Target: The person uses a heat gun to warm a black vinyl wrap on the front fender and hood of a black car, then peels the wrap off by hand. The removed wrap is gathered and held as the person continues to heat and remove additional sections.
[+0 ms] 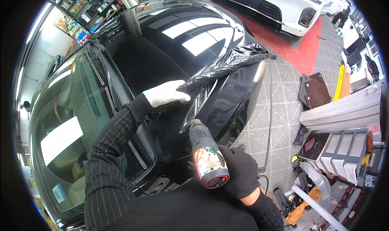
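My left hand point(167, 94), in a white glove, pinches the near end of a wrinkled, glossy black film point(231, 63). From there the film runs in loose folds across the front of a black car point(150, 56) to its far corner. Just below the folds lies a long lamp with silver lines point(198, 101), partly covered by them. A heat gun point(208, 160) with a colourful sticker is gripped by my right hand point(239, 170) in a black glove. Its nozzle points away from me at the lamp's near end, with a small gap. My palm hides the gun's handle.
The black car's windshield point(60, 97) is at left. A white car point(247, 0) stands beyond on red and grey floor tiles. A black cable point(269, 117) trails over the floor at right. Near it are brown panels point(316, 91) and a grey divided tray point(342, 150).
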Tool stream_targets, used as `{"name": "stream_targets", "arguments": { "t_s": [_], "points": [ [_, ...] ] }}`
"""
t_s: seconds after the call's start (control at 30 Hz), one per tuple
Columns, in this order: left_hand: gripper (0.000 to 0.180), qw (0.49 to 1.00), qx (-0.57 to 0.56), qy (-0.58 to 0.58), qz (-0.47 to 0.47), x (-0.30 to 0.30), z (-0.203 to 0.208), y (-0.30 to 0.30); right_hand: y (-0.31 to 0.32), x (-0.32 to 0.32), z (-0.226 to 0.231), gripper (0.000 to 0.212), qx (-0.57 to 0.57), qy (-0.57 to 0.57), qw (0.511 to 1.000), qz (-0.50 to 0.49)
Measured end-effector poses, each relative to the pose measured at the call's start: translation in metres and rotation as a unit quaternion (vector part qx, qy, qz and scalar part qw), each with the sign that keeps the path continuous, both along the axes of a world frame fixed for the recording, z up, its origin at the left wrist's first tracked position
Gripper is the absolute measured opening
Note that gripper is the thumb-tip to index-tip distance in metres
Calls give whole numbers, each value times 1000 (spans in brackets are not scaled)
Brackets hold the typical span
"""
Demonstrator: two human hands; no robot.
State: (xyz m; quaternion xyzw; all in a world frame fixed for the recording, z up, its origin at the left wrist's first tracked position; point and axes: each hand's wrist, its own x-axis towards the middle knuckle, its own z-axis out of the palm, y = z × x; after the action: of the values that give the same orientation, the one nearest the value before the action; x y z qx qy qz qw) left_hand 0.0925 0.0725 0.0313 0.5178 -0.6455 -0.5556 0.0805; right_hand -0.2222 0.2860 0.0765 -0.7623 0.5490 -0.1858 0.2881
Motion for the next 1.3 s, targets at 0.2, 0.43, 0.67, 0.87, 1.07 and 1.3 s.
{"name": "stream_targets", "arguments": {
  "t_s": [0.2,0.43,0.67,0.87,1.07,1.3],
  "points": [
    [41,998,-33,25,-47,7,-9,-5,-1,4,6,58,-7,13,1000,5],
    [39,992,50,116,14,7,-2,0,-1,10,2,56,-1,1,1000,-9],
    [45,995,46,89,12,4,12,3,1,8,2,54,9,21,1000,-2],
    [52,998,29,47,-14,6,8,1,1,7,6,56,4,25,1000,9],
    [53,998,3,32,-48,9,4,0,4,3,19,59,0,37,998,42],
    [50,1000,3,3,-19,5,12,5,2,-11,37,60,13,41,995,89]
  ]
}}
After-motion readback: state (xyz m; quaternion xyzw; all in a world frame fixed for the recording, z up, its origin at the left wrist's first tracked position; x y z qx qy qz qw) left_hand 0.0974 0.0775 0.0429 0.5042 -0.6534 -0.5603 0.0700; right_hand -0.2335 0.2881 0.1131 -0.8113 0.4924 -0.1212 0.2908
